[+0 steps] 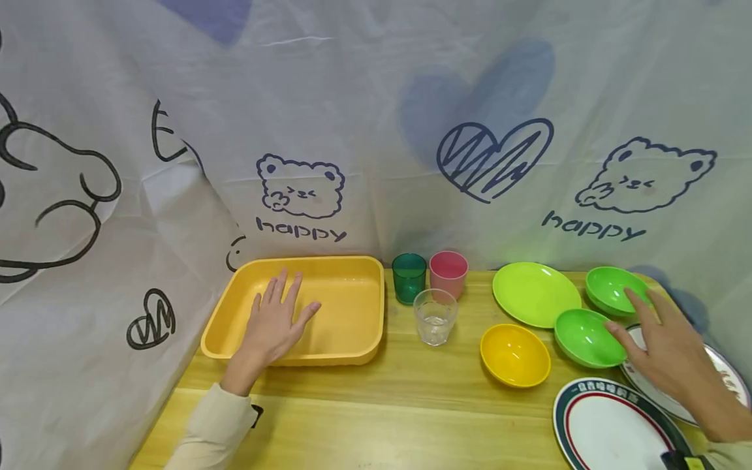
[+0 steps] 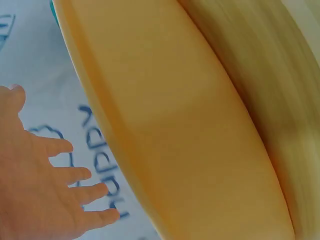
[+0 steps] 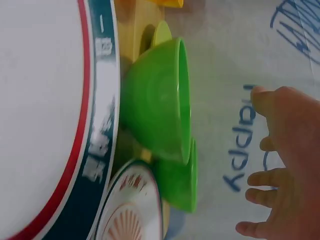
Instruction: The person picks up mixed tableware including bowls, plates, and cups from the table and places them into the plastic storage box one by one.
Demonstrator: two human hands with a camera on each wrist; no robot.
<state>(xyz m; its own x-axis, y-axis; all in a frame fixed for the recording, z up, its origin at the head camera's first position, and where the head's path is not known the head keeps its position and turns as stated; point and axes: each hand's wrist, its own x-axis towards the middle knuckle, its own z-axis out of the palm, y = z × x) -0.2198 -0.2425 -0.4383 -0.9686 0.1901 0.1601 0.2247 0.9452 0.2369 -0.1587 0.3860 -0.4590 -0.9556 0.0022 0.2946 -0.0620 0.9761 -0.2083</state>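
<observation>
Above the yellow rectangular basin (image 1: 346, 313) my left hand (image 1: 273, 320) hovers with its fingers spread, holding nothing. The left wrist view shows that hand (image 2: 55, 180) beside the basin's wall (image 2: 165, 110). At the right, my right hand (image 1: 670, 343) hangs over two green bowls, the nearer green bowl (image 1: 590, 339) and the farther green bowl (image 1: 613, 287). Its fingers are apart and grip nothing. In the right wrist view the hand (image 3: 290, 165) is clear of the green bowl (image 3: 155, 100). Part of a white patterned plate (image 1: 722, 375) lies beneath it.
A green cup (image 1: 409, 277), a pink cup (image 1: 449, 271) and a clear cup (image 1: 435, 320) stand right of the basin. Further right are a lime plate (image 1: 534, 294), a yellow bowl (image 1: 515, 356) and a dark-rimmed plate (image 1: 617, 431). A printed cloth (image 1: 399, 215) hangs behind the wooden table (image 1: 376, 418).
</observation>
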